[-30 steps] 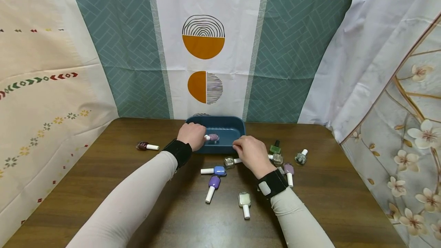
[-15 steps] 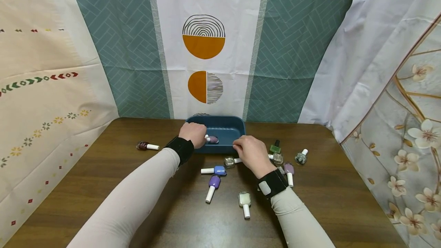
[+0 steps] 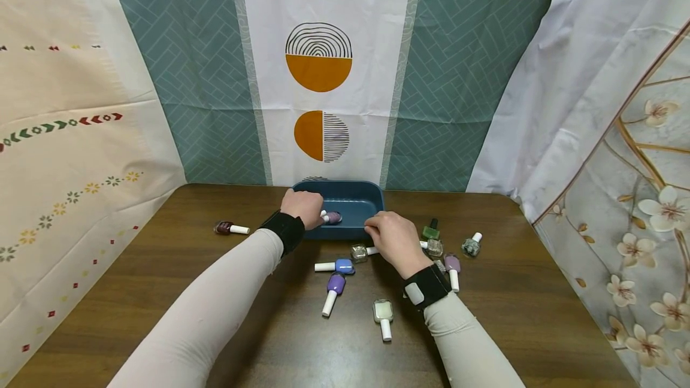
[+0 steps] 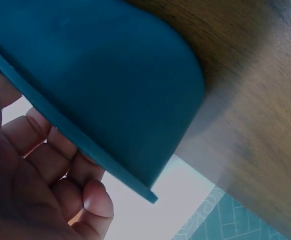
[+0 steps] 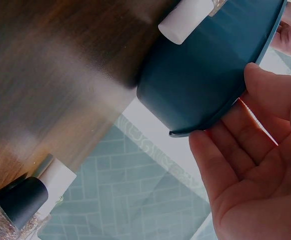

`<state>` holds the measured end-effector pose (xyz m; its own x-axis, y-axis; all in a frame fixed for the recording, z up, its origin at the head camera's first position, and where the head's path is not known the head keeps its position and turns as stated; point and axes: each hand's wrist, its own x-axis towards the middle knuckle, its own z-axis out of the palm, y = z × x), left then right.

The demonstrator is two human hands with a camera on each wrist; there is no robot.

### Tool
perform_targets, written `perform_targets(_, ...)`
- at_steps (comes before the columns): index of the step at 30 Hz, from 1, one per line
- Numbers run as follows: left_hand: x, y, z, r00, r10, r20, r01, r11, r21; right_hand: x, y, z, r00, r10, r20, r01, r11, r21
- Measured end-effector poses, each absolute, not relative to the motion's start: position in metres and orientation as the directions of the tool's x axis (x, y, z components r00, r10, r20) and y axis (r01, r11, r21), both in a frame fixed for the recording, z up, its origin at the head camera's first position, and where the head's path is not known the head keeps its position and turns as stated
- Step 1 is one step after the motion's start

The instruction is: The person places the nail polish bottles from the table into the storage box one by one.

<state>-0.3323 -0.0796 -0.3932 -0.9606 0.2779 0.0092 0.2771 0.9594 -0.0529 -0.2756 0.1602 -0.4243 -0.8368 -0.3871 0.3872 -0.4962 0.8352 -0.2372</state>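
Note:
My left hand [image 3: 303, 207] grips the left front rim of a dark blue plastic bin [image 3: 350, 234]. In the left wrist view, the thumb is at the bin's rim and the curled fingers [image 4: 53, 155] reach over to its inner side. My right hand [image 3: 396, 238] pinches the right front rim; the right wrist view shows its thumb [image 5: 270, 92] on the outside and fingers behind. Inside the bin, close to my left fingers, lies a mauve nail polish bottle [image 3: 333, 218] with a white cap. My left hand hides part of the bin.
Near the bin lie a glitter bottle [image 3: 358, 252], a blue bottle [image 3: 344, 266], a purple bottle [image 3: 336, 284] and a pale bottle [image 3: 383, 310]. A dark red bottle [image 3: 223, 227] lies left. Rightward are a green bottle [image 3: 430, 233], a mauve bottle [image 3: 451, 263] and a grey bottle [image 3: 471, 248].
The mauve bottle in the bin has shifted slightly down and settled at a different angle. My left hand has moved a touch to the right. My right hand stays where it was.

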Motion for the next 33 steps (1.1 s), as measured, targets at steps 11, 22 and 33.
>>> perform_targets(11,-0.331,-0.079,-0.392,-0.974,0.222,-0.032,0.223,0.975,-0.007,-0.275,0.16,-0.424,-0.839,-0.383,0.386,-0.493,0.835,-0.243)
perform_targets(22,-0.333,-0.077,-0.39,-0.98,0.188,-0.071,0.188,0.982,0.009,-0.275,0.161,-0.425,-0.839,-0.382,0.387,-0.493,0.835,-0.244)
perform_targets(33,-0.349,-0.08,-0.401,-0.977,0.194,-0.087,0.197,0.98,-0.036,-0.276,0.16,-0.425,-0.842,-0.381,0.381,-0.491,0.833,-0.254)
